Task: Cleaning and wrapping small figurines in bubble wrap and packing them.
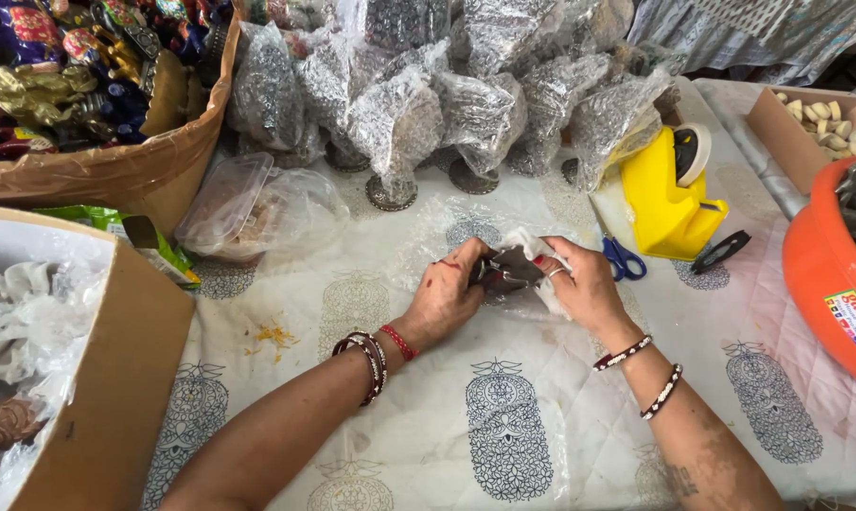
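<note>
Your left hand (444, 295) and right hand (584, 289) both grasp a small dark metal figure (508, 270) (partly swaddled in clear wrap (541, 248)) above the table's printed cloth (503, 426). Likely hazard: thin film tearing on the figure's edges.

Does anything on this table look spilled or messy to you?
Yes: small yellow crumbs lie scattered on the patterned tablecloth, left of the left hand. Both hands, the right hand too, hold a small dark figurine.
</note>
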